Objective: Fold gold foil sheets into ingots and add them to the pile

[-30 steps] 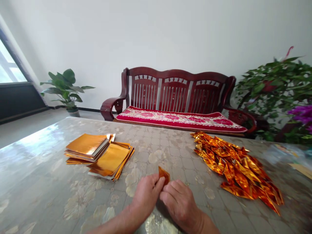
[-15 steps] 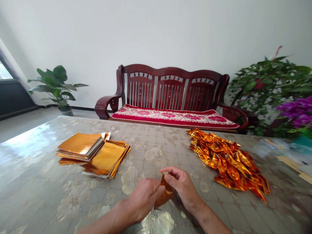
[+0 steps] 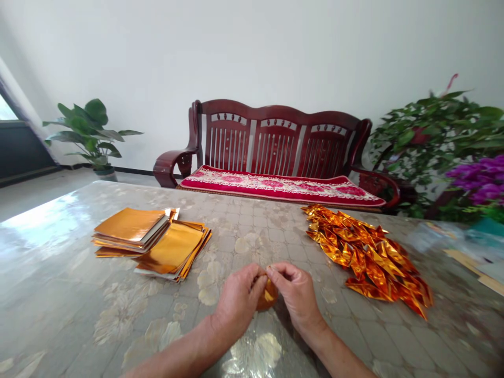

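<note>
Gold foil paper, partly folded, sits at the near middle of the bench, between both hands. The left hand is clamped on its left side, thumb against fingers; the right hand has thumb and fingertips together on its upper edge. Whether the paper touches the bench cannot be told. To the left lie two overlapping stacks of flat gold sheets; to the right, a heap of pointed folded pieces. Any print on the plastic bag at far right is too blurred to read.
</note>
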{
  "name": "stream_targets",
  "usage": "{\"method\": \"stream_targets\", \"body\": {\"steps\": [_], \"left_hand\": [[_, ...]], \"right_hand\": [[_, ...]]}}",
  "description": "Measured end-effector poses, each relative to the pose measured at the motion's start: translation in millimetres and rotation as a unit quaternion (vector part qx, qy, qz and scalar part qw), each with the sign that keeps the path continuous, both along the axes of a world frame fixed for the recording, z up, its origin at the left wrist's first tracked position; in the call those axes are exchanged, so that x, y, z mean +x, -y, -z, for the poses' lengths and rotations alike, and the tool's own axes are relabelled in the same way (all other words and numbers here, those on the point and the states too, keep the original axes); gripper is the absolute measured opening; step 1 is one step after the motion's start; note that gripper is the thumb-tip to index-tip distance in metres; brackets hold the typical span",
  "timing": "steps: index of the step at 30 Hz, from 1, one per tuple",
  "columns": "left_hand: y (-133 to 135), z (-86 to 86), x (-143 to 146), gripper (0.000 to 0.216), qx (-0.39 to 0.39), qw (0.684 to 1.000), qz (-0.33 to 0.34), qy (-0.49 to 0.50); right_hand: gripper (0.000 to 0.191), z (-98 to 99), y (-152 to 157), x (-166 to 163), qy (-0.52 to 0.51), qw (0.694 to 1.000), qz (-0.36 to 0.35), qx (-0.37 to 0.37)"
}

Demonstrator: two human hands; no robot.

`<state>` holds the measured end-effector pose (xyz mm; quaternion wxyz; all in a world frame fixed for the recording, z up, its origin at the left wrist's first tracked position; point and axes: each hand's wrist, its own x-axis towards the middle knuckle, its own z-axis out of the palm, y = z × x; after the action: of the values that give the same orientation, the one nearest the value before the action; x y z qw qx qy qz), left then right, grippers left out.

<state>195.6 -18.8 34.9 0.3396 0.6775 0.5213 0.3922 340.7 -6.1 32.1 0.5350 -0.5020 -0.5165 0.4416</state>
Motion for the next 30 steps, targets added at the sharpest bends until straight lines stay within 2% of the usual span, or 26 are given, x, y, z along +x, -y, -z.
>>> {"method": "stream_targets", "body": {"steps": [9,21,25,30], "left_hand": [[-2.8,0.6,-3.6,0.031,-0.013,1.000,0.009,-0.014],[-12.6,6.2,2.4,0.022,-0.001,0.999,-0.035,0.016],[-14.5,6.9,2.3,0.020,0.001,0.998,-0.045,0.043],[-14.7,7.4,2.1,0.019,0.003,0.997,-0.035,0.065]], "right_hand": [[0.024,-0.1,-2.1,-0.1,0.027,0.999,0.004,0.031],[0.024,0.0,-2.1,-1.8,0.066,0.996,0.019,0.058],[0.030,0.3,0.1,-2.9,0.013,0.999,0.001,0.033],[0.036,2.0,-1.1,-1.9,-0.134,0.989,-0.039,-0.051]]}}
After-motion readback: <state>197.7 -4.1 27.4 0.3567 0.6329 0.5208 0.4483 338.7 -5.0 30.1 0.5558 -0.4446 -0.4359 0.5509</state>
